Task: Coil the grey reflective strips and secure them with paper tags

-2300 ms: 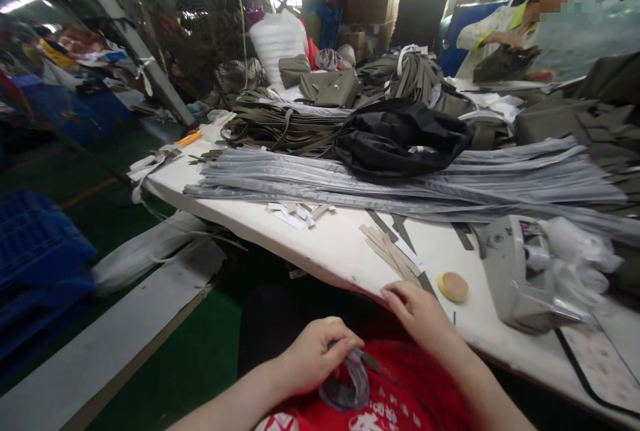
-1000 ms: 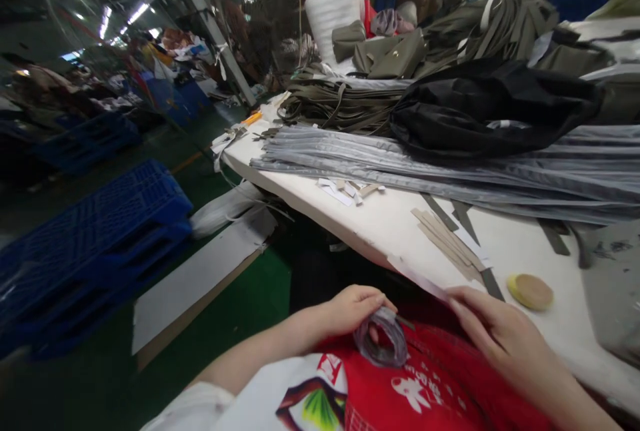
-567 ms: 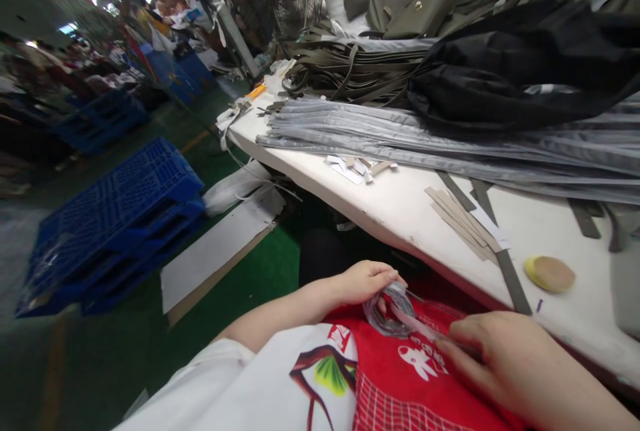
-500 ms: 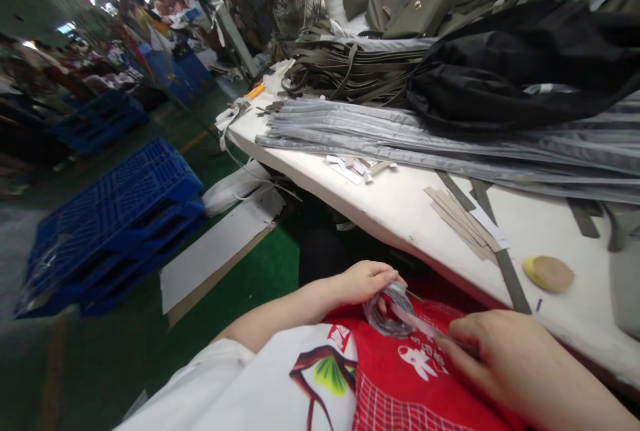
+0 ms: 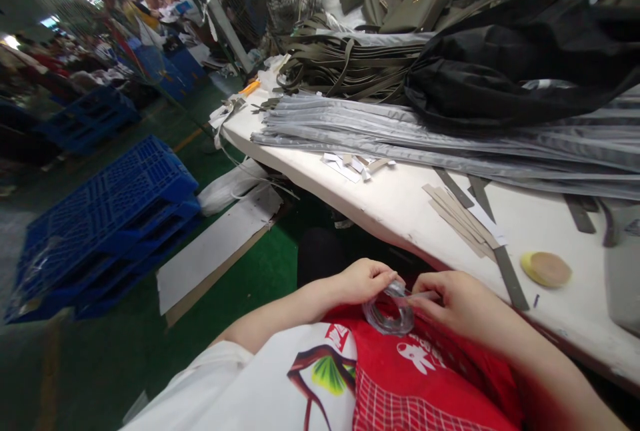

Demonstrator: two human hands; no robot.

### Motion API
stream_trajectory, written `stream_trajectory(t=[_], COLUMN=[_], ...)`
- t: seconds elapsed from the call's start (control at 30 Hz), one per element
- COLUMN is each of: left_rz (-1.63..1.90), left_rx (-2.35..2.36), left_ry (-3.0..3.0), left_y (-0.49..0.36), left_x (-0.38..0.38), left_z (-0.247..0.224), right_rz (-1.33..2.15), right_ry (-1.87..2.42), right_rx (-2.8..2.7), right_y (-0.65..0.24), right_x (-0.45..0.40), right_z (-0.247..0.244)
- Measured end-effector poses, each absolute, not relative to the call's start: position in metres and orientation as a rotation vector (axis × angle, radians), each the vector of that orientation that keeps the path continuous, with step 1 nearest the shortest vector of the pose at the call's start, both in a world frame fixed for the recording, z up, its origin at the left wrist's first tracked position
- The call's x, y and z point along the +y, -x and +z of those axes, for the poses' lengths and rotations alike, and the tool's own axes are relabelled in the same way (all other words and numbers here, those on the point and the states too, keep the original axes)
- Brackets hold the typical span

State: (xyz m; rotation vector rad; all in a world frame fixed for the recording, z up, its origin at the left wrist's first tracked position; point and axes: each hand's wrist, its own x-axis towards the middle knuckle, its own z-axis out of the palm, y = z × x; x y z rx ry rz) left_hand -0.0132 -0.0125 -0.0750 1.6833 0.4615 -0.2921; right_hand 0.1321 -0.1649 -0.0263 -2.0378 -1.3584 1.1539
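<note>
A ring-shaped coil of thin grey, partly see-through strip (image 5: 389,322) hangs over the red apron (image 5: 425,378) in my lap. My left hand (image 5: 369,280) pinches the coil at its top, thumb against fingers. Just to the right, my right hand (image 5: 447,294) is closed on a strip that runs from the coil, with its fingertips close to the coil's upper right side. Whether the fingertips touch the coil cannot be made out.
The white table (image 5: 400,218) bears grey strips (image 5: 350,124), dark straps (image 5: 360,71), black cloth (image 5: 500,71), paper strips (image 5: 463,221) and a yellow-edged round piece (image 5: 546,269). Blue pallets (image 5: 110,211) and a white board (image 5: 220,244) lie left.
My right hand has moved up and left, close to the coil, and the stretch of strip between the hands is shorter. My left hand has stayed on the coil.
</note>
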Motion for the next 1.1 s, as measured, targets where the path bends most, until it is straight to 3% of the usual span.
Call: stream_trajectory(t=[0.23, 0.43, 0.67, 0.87, 1.1], left_rz=[-0.226, -0.077, 0.044, -0.105, -0.127], left_rx=[0.350, 0.344, 0.361, 0.659, 0.729], left_ry=[-1.764, -1.888, -1.920, -1.695, -1.578], left_y=[0.015, 0.022, 0.027, 0.026, 0.022], left_x=[-0.020, -0.027, -0.031, -0.036, -0.041], left_z=[-0.059, -0.054, -0.048, -0.051, -0.047], right_rz=[1.155, 1.504, 1.388, 1.175, 1.368], right_ry=[1.850, 1.584, 1.283, 1.501, 1.397], right_rx=[-1.002, -0.608, -0.115, -0.476, -0.522], right_y=[-0.138, -0.121, -0.094, -0.104, -0.117], right_x=[-0.163, -0.167, -0.164, -0.169, -0.171], right_z=[-0.061, -0.094, -0.100, -0.083, -0.063])
